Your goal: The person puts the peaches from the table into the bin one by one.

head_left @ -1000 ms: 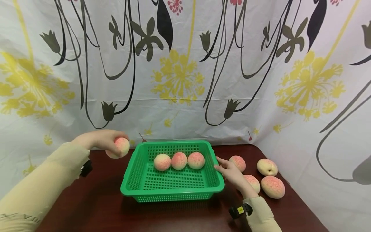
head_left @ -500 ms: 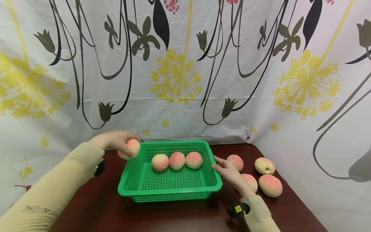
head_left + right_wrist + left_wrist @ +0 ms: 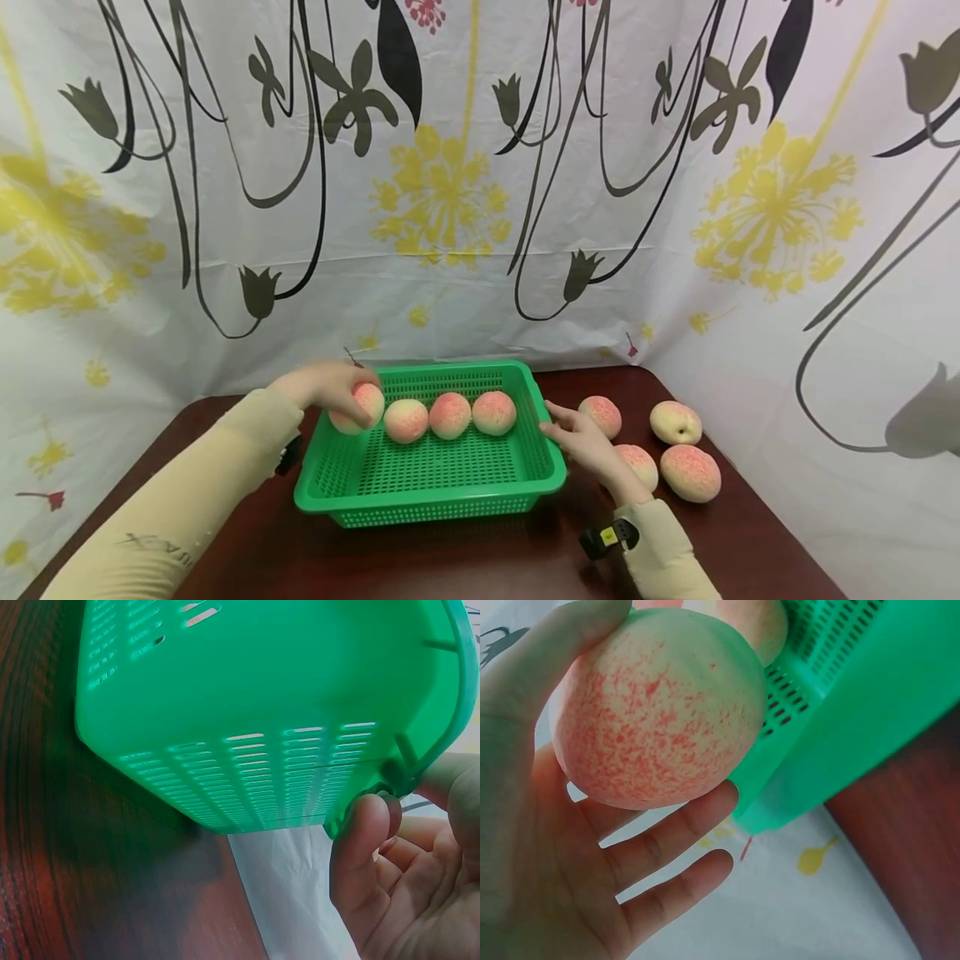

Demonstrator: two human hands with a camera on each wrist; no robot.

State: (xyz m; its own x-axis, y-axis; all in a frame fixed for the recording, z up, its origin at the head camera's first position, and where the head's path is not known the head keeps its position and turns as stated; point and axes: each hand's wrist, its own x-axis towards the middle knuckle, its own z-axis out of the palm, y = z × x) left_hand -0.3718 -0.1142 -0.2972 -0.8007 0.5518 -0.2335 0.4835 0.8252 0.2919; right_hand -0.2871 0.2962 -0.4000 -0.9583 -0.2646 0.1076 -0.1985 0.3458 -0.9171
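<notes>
we hold a peach [image 3: 660, 712] in our left hand [image 3: 322, 385], the thumb on one side and the fingers curled round the other, two of them showing below it; it sits at the far left corner of the green basket [image 3: 435, 500], and whether it rests on the basket's floor or hangs just above we cannot quite tell, since the hand covers much of it; the row lies rightward from that hand: the near peach [image 3: 406, 421] just beside the held one, then the middle peach [image 3: 450, 416], then the far peach [image 3: 494, 413]; the basket's long axis runs the same way, from our left hand toward our right hand [image 3: 585, 446], so the left is nearer the row's left end; our right hand pinches the basket's right rim between thumb and fingers; counting up, we have one peach gripped, three in the row, and four loose peaches [image 3: 691, 473] on the dark table [image 3: 480, 562] to the right of our right hand; eight peaches, one basket, two hands.
</notes>
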